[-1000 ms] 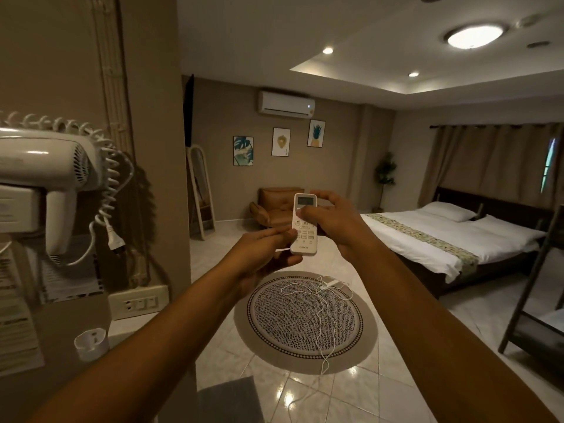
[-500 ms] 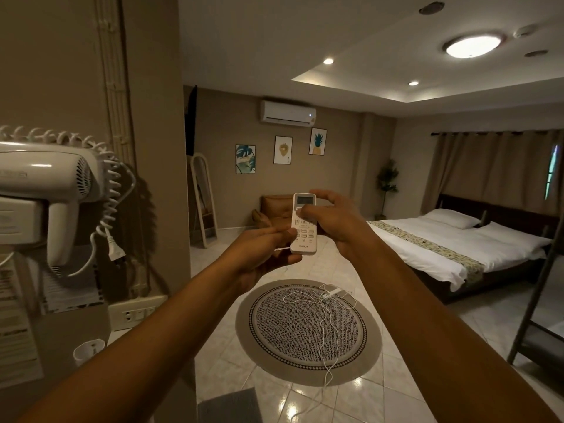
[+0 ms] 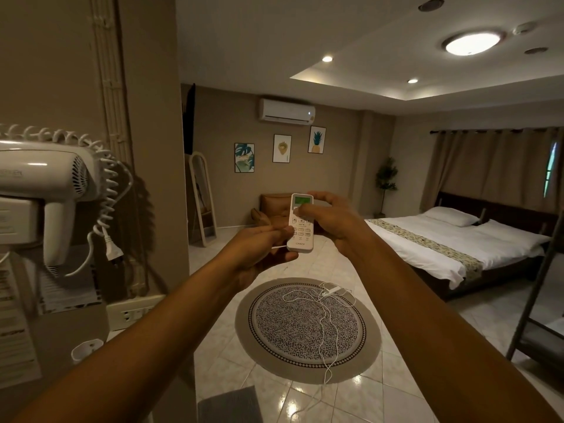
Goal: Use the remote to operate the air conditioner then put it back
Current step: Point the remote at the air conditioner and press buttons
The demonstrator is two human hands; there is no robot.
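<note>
Remote [image 3: 300, 222]: white, upright, lit green display at top, held at arm's length in mid-air before the far wall. Left hand [image 3: 259, 253]: grip clamped on the remote's lower left edge, thumb on the keypad. Right hand [image 3: 331, 219]: grip closed round the remote's right side, thumb over the upper buttons. Air conditioner [image 3: 287, 111]: white wall unit, high on the far wall above three framed prints, indicator lit. Wall-mounted hair dryer [image 3: 45, 181]: left. Round rug [image 3: 308, 329]: on the floor below, white cable lying across it. Bed [image 3: 457, 242]: right.
</note>
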